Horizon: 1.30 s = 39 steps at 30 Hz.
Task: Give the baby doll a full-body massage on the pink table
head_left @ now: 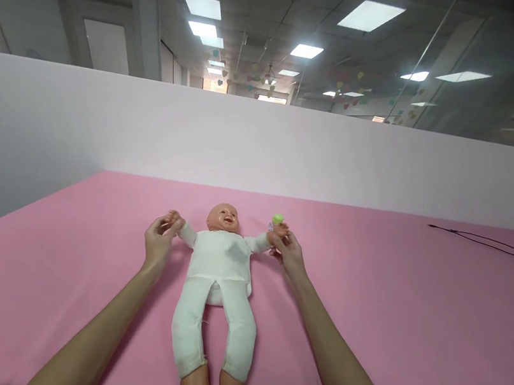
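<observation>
A baby doll with a white cloth body lies on its back on the pink table cover, its feet at the near edge. My left hand is closed on the doll's hand at the left, and that doll arm is raised outward. On the other side, my right hand has its fingers round the doll's other hand, with the arm stretched out sideways. Just beyond that doll hand is a small bright green object, partly hidden.
A thin black cable lies on the cover at the right. Behind the table runs a low white wall, with glass above it on the right. A door stands at the back left.
</observation>
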Each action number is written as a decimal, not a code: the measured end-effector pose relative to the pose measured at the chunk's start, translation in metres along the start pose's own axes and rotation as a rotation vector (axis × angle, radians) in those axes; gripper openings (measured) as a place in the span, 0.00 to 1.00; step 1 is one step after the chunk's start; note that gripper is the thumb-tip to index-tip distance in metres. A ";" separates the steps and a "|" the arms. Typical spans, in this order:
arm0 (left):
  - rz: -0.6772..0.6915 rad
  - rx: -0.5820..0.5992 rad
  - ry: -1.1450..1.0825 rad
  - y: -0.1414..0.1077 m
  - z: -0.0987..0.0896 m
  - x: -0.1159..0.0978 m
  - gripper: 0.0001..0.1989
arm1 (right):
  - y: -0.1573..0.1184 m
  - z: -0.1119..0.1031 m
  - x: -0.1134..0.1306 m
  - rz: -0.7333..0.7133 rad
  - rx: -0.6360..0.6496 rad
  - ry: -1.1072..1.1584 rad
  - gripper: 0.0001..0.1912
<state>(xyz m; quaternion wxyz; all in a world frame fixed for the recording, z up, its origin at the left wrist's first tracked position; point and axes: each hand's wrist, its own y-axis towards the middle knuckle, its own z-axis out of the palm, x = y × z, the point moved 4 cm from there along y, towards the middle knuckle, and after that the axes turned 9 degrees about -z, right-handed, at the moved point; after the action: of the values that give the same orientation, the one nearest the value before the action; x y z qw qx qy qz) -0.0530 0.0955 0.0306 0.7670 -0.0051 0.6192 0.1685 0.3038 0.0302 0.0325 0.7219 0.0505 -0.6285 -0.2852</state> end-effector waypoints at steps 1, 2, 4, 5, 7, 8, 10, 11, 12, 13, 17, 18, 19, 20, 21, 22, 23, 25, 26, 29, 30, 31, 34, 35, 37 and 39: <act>0.105 0.145 0.099 -0.007 0.010 -0.008 0.12 | -0.005 0.011 0.006 -0.054 0.146 -0.065 0.18; 0.193 0.304 0.195 -0.016 0.020 -0.012 0.11 | -0.011 0.022 0.011 -0.097 0.305 -0.134 0.16; 0.323 0.601 0.351 -0.032 0.035 -0.013 0.07 | -0.024 0.039 0.013 -0.150 0.585 -0.255 0.13; 0.367 0.712 0.401 -0.038 0.040 -0.011 0.07 | -0.030 0.044 0.012 -0.158 0.679 -0.302 0.12; 0.413 0.815 0.452 -0.045 0.045 -0.006 0.10 | -0.039 0.050 0.009 -0.156 0.771 -0.354 0.11; 0.417 0.829 0.464 -0.046 0.046 -0.003 0.11 | -0.040 0.052 0.008 -0.155 0.781 -0.362 0.10; 0.399 0.808 0.477 -0.044 0.045 -0.001 0.10 | -0.039 0.052 0.006 -0.149 0.754 -0.349 0.11; 0.383 0.760 0.468 -0.042 0.044 -0.001 0.09 | -0.036 0.050 0.006 -0.144 0.704 -0.327 0.12; 0.365 0.682 0.448 -0.039 0.042 -0.002 0.09 | -0.030 0.046 0.006 -0.134 0.621 -0.292 0.14; 0.341 0.571 0.417 -0.035 0.038 -0.003 0.09 | -0.024 0.040 0.005 -0.116 0.504 -0.243 0.16; 0.151 0.009 0.274 -0.012 0.009 0.003 0.12 | -0.002 -0.004 -0.010 0.041 -0.124 -0.014 0.19; 0.067 -0.087 0.250 -0.006 0.002 0.010 0.13 | 0.001 -0.016 -0.017 0.111 -0.253 0.021 0.19; -0.031 -0.146 0.221 0.000 -0.004 0.017 0.14 | 0.002 -0.026 -0.025 0.186 -0.352 0.044 0.19; -0.139 -0.175 0.181 0.006 -0.009 0.026 0.14 | 0.002 -0.034 -0.032 0.259 -0.418 0.056 0.18; -0.244 -0.189 0.127 0.010 -0.012 0.033 0.14 | 0.002 -0.039 -0.038 0.322 -0.457 0.059 0.18; -0.328 -0.200 0.066 0.013 -0.015 0.039 0.14 | 0.002 -0.042 -0.042 0.363 -0.473 0.058 0.18; -0.376 -0.207 0.010 0.014 -0.016 0.042 0.14 | 0.003 -0.043 -0.043 0.369 -0.466 0.059 0.18; -0.345 -0.197 -0.037 0.014 -0.015 0.038 0.16 | 0.005 -0.038 -0.037 0.288 -0.392 0.068 0.18; -0.275 -0.168 -0.025 0.012 -0.012 0.032 0.17 | 0.005 -0.032 -0.031 0.230 -0.339 0.068 0.19; -0.005 0.020 0.092 0.000 0.004 0.010 0.15 | 0.001 -0.008 -0.008 0.036 -0.140 0.000 0.24; 0.074 0.113 0.143 -0.005 0.010 0.004 0.14 | -0.002 0.002 -0.001 -0.024 -0.046 -0.050 0.22; 0.140 0.224 0.201 -0.011 0.017 0.000 0.13 | -0.006 0.012 0.005 -0.079 0.071 -0.105 0.20; 0.273 0.604 0.371 -0.027 0.034 -0.002 0.10 | -0.024 0.041 0.012 -0.188 0.490 -0.264 0.14; 0.295 0.707 0.408 -0.031 0.037 -0.001 0.11 | -0.030 0.047 0.011 -0.198 0.603 -0.306 0.13; 0.313 0.820 0.442 -0.036 0.040 0.002 0.12 | -0.039 0.054 0.008 -0.195 0.744 -0.364 0.13; 0.310 0.822 0.452 -0.036 0.040 0.002 0.11 | -0.041 0.056 0.006 -0.195 0.760 -0.375 0.13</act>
<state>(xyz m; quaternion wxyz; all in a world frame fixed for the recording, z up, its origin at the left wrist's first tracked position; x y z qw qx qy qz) -0.0050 0.0712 0.0305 0.5179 0.3534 0.7789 0.0171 0.2377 0.0096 0.0312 0.4950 0.3188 -0.8015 -0.1046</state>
